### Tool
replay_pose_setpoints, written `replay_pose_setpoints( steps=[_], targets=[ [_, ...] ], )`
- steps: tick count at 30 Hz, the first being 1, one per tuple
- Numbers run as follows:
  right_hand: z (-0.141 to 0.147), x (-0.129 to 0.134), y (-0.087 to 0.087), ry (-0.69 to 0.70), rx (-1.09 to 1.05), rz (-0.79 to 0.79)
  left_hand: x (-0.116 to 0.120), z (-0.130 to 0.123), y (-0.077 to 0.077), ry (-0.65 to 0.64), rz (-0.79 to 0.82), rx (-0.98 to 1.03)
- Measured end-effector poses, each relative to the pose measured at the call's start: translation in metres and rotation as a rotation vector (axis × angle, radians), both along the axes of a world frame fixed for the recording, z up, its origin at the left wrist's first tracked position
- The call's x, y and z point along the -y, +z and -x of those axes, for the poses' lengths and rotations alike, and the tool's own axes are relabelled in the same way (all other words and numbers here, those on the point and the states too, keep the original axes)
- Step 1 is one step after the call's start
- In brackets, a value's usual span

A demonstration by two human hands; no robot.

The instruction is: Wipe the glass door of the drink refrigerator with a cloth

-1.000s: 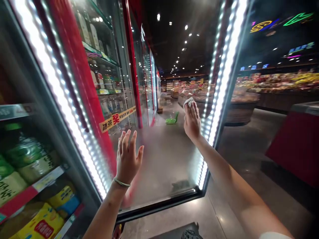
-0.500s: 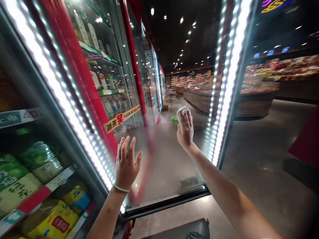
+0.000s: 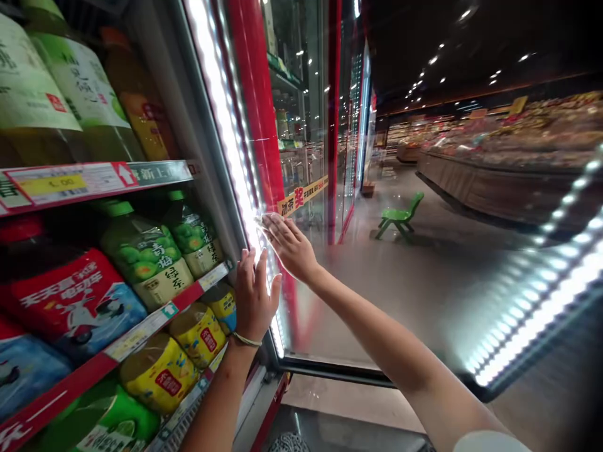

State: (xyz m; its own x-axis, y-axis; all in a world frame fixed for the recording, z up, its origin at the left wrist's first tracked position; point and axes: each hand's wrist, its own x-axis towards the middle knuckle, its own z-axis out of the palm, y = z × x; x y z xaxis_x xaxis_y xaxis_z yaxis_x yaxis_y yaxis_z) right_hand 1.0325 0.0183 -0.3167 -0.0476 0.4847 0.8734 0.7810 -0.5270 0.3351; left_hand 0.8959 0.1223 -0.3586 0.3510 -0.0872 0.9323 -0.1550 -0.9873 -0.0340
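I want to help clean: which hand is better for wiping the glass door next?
Probably the right hand: it's at the glass door, with what looks like a pale cloth under its fingers. No cloth shows in the left hand.

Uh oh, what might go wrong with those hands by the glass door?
The left hand and right hand are near the edge of the glass door; if it swung, fingers might get pinched. The left forearm might bump the yellow-labelled bottles beside it. The white cloth under the right fingertips might slip.
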Motion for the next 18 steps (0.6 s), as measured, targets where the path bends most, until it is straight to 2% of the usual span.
replay_pose_setpoints(
  steps=[3,6,7,9,12,14,16,18],
  targets=[
    [0.009,-0.015,-0.018,0.011,-0.074,0.076,-0.013,0.011,-0.001,0.023,0.025,-0.002],
    [0.012,-0.001,-0.028,0.059,-0.131,0.219,-0.015,0.019,0.0,0.032,0.046,-0.008],
    [0.011,0.006,-0.025,0.078,-0.132,0.276,-0.014,0.021,0.0,0.03,0.048,-0.006],
    [0.009,0.017,-0.006,0.095,-0.127,0.331,-0.01,0.023,-0.002,0.02,0.052,-0.004],
    [0.004,0.018,0.043,0.074,-0.138,0.227,-0.001,0.024,-0.005,0.005,0.072,-0.015],
    [0.005,0.012,0.066,0.063,-0.147,0.158,0.002,0.026,-0.007,0.003,0.085,-0.019],
    [0.012,0.009,0.066,0.066,-0.146,0.174,0.002,0.029,-0.007,0.003,0.094,-0.015],
    [0.022,0.012,0.046,0.083,-0.142,0.28,0.0,0.032,-0.005,0.004,0.107,-0.008]
  ],
)
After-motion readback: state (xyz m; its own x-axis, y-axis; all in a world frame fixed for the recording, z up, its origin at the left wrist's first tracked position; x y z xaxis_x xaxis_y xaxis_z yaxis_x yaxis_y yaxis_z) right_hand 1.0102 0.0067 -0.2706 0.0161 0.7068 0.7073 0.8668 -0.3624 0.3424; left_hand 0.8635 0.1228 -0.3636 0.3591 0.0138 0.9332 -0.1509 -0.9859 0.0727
